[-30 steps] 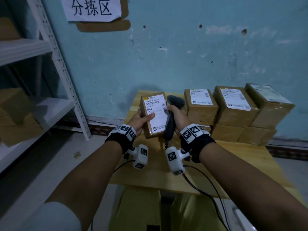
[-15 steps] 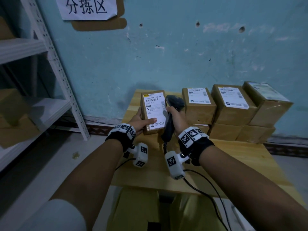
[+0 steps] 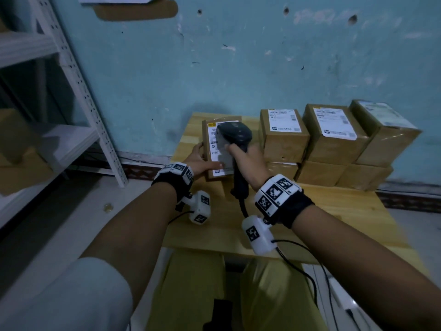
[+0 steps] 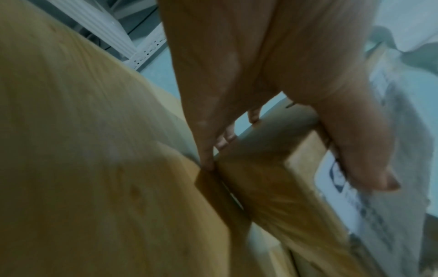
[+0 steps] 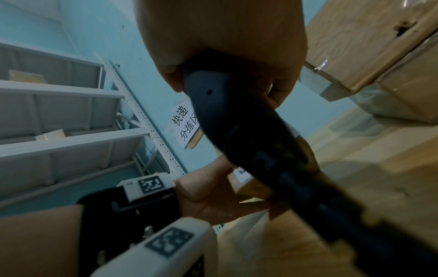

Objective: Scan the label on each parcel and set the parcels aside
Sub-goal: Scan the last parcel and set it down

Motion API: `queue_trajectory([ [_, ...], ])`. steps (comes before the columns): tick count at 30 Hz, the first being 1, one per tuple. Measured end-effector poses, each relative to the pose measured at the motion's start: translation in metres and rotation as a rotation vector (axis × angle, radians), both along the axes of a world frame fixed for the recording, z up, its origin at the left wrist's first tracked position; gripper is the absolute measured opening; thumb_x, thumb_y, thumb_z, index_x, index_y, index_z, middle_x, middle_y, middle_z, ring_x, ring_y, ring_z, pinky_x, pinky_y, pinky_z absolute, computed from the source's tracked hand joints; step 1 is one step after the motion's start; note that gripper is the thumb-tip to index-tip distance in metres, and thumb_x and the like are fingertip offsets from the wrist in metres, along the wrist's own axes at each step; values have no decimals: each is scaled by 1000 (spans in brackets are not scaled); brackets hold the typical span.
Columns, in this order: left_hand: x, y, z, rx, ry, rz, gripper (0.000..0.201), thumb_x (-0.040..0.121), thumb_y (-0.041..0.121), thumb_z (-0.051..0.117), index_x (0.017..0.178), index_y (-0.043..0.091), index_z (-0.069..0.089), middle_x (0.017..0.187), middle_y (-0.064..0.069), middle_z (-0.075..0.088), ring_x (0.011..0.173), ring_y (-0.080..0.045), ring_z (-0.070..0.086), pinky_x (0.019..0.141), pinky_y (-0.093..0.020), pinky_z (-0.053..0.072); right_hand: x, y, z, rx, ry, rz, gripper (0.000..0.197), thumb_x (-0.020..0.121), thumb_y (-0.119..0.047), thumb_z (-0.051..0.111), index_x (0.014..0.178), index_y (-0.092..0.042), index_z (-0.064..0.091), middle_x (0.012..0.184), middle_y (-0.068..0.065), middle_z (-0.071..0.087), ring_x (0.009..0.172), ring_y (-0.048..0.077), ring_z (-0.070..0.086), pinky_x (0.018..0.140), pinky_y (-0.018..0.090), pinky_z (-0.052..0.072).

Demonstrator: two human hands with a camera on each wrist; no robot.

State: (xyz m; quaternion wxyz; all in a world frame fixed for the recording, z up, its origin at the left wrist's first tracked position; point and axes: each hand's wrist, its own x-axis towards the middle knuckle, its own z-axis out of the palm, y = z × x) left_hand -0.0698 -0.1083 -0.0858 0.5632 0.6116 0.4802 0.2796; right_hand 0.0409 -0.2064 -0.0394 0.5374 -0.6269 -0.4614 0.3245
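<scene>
We look down along two bare forearms, each wearing a black wrist strap with white marker blocks, over a pale wooden table (image 3: 334,211) that stands against a blue wall (image 3: 238,68).

The left hand (image 3: 202,160) grasps a brown cardboard parcel (image 3: 206,139) near the table's far left corner, propped up with its white label (image 3: 218,151) facing us. In the left wrist view the thumb (image 4: 350,150) lies across the label's lower edge while the fingertips (image 4: 208,159) curl behind the box, whose lower end is at the tabletop; we cannot tell whether it touches.

The right hand (image 3: 250,161) is clenched around the handle of a black barcode scanner (image 3: 235,134). The scanner's head sits in front of the label and covers much of it. A dark cable (image 3: 243,206) hangs from the base of the handle.

Along the table's far edge, to the right of the held parcel, we see a stack of brown boxes (image 3: 334,144) in two layers, the upper three showing white labels on top.

A white metal shelving unit (image 3: 78,91) stands on the floor to the left of the table, with blurred cardboard boxes on its shelves. A paper sign (image 5: 187,125) with Chinese characters is taped to the wall.
</scene>
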Motion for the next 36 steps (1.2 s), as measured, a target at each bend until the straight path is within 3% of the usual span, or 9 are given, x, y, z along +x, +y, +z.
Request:
queue_trajectory([
  [3, 4, 5, 2, 12, 19, 20, 90, 75, 8, 74, 147, 10, 19, 131, -8, 53, 116, -24, 54, 91, -32, 45, -1, -2, -2, -3, -58, 17, 10, 87, -19, 56, 91, -10, 60, 71, -4, 57, 68, 10, 54, 59, 19, 40],
  [6, 6, 9, 2, 6, 20, 39, 89, 74, 8, 75, 146, 9, 22, 133, -17, 54, 119, -29, 55, 97, -36, 45, -2, -2, -5, -8, -99, 27, 8, 87, -20, 56, 83, -13, 58, 66, -6, 52, 65, 9, 50, 60, 24, 37],
  [9, 7, 11, 1, 32, 58, 32, 85, 77, 7, 72, 146, 9, 23, 134, -19, 52, 122, -31, 53, 100, -37, 43, -4, -3, -6, -11, -143, 36, 14, 86, -23, 57, 89, -10, 62, 80, 6, 63, 80, 21, 59, 73, 34, 46],
  [12, 7, 13, 0, 47, 64, 38, 81, 80, 6, 69, 146, 8, 22, 133, -20, 52, 122, -32, 52, 94, -32, 43, -6, -3, -5, -9, -160, 35, 14, 85, -23, 57, 92, -11, 62, 92, 13, 66, 90, 26, 61, 81, 37, 47],
  [16, 6, 12, -2, 24, 0, 16, 85, 75, 2, 72, 146, 9, 26, 132, -18, 54, 117, -32, 56, 90, -35, 47, -5, -5, -2, -17, -186, 59, 15, 86, -23, 57, 72, -19, 54, 67, -2, 53, 68, 14, 52, 66, 29, 40],
  [19, 5, 12, -3, 33, -9, 14, 84, 74, 1, 73, 145, 10, 28, 131, -17, 55, 116, -33, 56, 88, -36, 48, -5, -7, -2, -24, -175, 61, 21, 87, -21, 57, 67, -20, 52, 62, -3, 50, 63, 12, 49, 65, 28, 37],
  [29, 5, 17, -6, 34, 13, 0, 84, 75, 5, 72, 145, 12, 26, 135, -16, 53, 118, -29, 55, 89, -34, 46, -6, -7, -2, -13, -208, 47, 15, 85, -25, 57, 71, -19, 55, 66, -3, 54, 71, 17, 55, 72, 34, 44],
  [33, 7, 19, -6, 70, 80, 29, 85, 78, 11, 72, 147, 11, 22, 140, -14, 46, 126, -28, 49, 96, -32, 42, -6, -9, 0, 8, -207, 46, 17, 79, -28, 56, 82, -12, 61, 72, 0, 59, 77, 20, 58, 71, 33, 44],
  [36, 6, 20, -7, 62, 68, 23, 86, 77, 12, 73, 147, 11, 22, 140, -13, 46, 125, -27, 48, 93, -31, 42, -5, -11, 1, 11, -211, 37, 18, 83, -23, 58, 87, -7, 64, 81, 8, 65, 82, 23, 60, 75, 35, 46],
])
